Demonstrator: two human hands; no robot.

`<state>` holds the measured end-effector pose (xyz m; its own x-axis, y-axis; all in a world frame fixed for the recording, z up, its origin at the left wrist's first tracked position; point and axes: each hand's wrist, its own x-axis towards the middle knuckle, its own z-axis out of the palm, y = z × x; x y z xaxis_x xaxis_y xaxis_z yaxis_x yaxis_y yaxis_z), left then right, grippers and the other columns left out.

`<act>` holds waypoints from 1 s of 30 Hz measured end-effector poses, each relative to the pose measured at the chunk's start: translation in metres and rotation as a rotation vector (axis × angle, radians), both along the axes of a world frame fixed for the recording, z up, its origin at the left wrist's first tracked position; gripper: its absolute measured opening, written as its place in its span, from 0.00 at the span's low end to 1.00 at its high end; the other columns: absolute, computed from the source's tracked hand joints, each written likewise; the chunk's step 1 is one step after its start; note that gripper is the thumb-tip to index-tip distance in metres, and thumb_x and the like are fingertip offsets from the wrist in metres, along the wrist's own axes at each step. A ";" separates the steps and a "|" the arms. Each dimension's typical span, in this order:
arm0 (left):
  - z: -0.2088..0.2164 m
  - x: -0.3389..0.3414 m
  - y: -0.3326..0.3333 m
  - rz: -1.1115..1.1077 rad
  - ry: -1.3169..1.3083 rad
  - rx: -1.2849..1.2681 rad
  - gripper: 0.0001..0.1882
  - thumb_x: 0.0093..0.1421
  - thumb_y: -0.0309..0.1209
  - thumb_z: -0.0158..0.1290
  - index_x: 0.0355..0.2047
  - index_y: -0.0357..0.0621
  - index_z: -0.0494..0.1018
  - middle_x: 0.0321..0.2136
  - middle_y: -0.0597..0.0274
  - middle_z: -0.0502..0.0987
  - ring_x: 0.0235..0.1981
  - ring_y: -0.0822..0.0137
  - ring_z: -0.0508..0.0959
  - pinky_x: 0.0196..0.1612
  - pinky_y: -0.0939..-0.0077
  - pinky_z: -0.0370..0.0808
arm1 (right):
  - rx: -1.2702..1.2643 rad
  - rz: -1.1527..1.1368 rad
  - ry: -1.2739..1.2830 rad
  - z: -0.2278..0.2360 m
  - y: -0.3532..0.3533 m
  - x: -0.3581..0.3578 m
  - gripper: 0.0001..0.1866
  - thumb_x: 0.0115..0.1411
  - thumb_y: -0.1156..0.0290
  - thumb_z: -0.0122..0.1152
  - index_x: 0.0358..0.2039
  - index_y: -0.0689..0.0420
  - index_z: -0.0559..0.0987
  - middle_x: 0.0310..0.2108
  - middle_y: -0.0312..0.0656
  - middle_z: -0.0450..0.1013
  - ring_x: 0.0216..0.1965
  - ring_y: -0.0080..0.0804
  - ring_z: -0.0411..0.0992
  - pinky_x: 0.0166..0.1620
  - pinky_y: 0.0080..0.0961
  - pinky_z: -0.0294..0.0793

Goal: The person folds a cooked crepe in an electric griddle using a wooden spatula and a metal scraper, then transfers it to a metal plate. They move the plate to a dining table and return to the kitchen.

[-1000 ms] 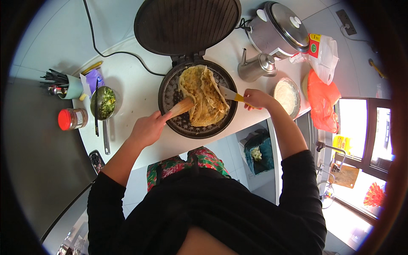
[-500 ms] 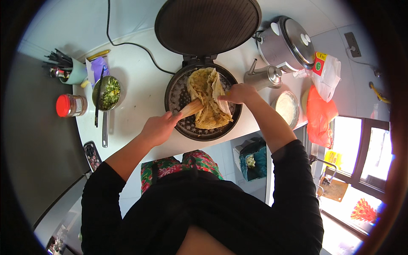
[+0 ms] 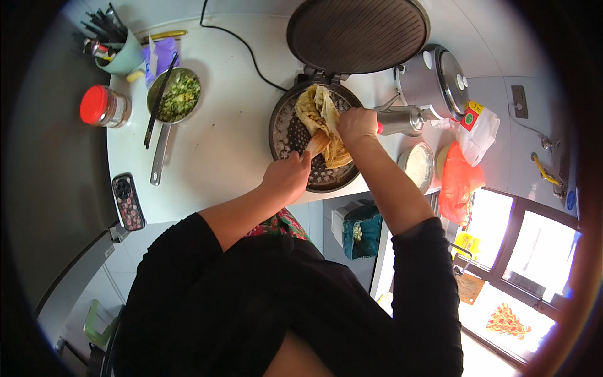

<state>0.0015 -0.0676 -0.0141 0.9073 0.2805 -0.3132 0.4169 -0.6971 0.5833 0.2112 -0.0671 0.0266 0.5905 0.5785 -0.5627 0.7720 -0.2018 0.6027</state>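
A browned, folded flatbread (image 3: 306, 105) lies in the dark round pan of an open electric griddle (image 3: 286, 141). My left hand (image 3: 289, 178) is closed around a wooden spatula (image 3: 319, 143), its flat end against the near part of the bread. At the bread's right side my right hand (image 3: 357, 125) is closed in a fist. A small red end (image 3: 379, 127) shows beside this fist; what the fingers hold is otherwise hidden. The griddle's ridged lid (image 3: 358, 34) stands raised behind the pan.
To the left are a pan of chopped greens (image 3: 179, 97) with chopsticks (image 3: 159, 100) across it, a red-lidded jar (image 3: 103, 107) and a phone (image 3: 129, 202). On the right stand a metal oil pot (image 3: 402, 120), a rice cooker (image 3: 430, 81) and a bowl of pale batter (image 3: 418, 166).
The view has shifted, so the counter things sit elsewhere in it. The bread looks narrower and gathered toward the right of the pan. My right hand has closed into a tighter fist.
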 end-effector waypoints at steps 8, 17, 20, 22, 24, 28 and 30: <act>-0.001 -0.006 0.013 -0.002 -0.103 -0.013 0.24 0.60 0.26 0.49 0.57 0.32 0.66 0.38 0.48 0.76 0.34 0.51 0.82 0.31 0.59 0.80 | -0.101 -0.051 -0.123 -0.023 0.013 -0.041 0.12 0.62 0.66 0.57 0.40 0.50 0.87 0.37 0.37 0.84 0.34 0.40 0.83 0.31 0.38 0.80; 0.022 -0.037 0.027 -0.076 -0.093 -0.048 0.26 0.61 0.27 0.49 0.61 0.33 0.64 0.43 0.47 0.74 0.34 0.52 0.83 0.32 0.61 0.80 | -0.083 -0.051 -0.182 -0.023 0.006 -0.035 0.13 0.64 0.66 0.53 0.39 0.47 0.87 0.36 0.37 0.84 0.34 0.38 0.83 0.31 0.33 0.81; 0.020 -0.030 0.028 -0.057 -0.126 -0.031 0.26 0.62 0.27 0.48 0.61 0.33 0.65 0.43 0.47 0.74 0.34 0.53 0.83 0.31 0.62 0.80 | -0.054 -0.036 -0.153 -0.024 0.008 -0.038 0.12 0.63 0.64 0.56 0.38 0.50 0.87 0.33 0.38 0.83 0.29 0.41 0.83 0.26 0.36 0.78; 0.015 -0.024 0.028 -0.052 -0.149 0.002 0.26 0.62 0.27 0.48 0.60 0.33 0.65 0.43 0.48 0.74 0.33 0.53 0.83 0.30 0.62 0.80 | -0.065 -0.052 -0.151 -0.021 0.009 -0.043 0.12 0.64 0.64 0.56 0.38 0.50 0.87 0.33 0.37 0.83 0.28 0.41 0.83 0.26 0.36 0.78; 0.009 -0.021 0.026 -0.004 -0.213 0.024 0.22 0.62 0.28 0.49 0.56 0.32 0.69 0.40 0.50 0.75 0.32 0.53 0.83 0.28 0.62 0.80 | -0.097 -0.134 -0.102 -0.015 0.009 -0.049 0.13 0.65 0.65 0.54 0.42 0.50 0.86 0.41 0.39 0.83 0.40 0.37 0.82 0.34 0.35 0.80; 0.000 -0.015 0.021 0.011 -0.234 0.064 0.20 0.62 0.29 0.50 0.53 0.32 0.71 0.38 0.51 0.76 0.31 0.55 0.83 0.27 0.62 0.80 | -0.005 -0.185 0.068 0.002 -0.005 -0.055 0.15 0.61 0.66 0.57 0.46 0.53 0.83 0.45 0.46 0.81 0.46 0.41 0.81 0.42 0.39 0.81; -0.005 -0.015 0.020 -0.002 -0.232 0.049 0.20 0.61 0.28 0.50 0.52 0.33 0.71 0.38 0.50 0.75 0.30 0.53 0.83 0.27 0.61 0.79 | 0.063 -0.260 0.165 0.005 -0.018 -0.056 0.16 0.59 0.67 0.57 0.47 0.56 0.82 0.46 0.50 0.80 0.48 0.46 0.79 0.46 0.42 0.80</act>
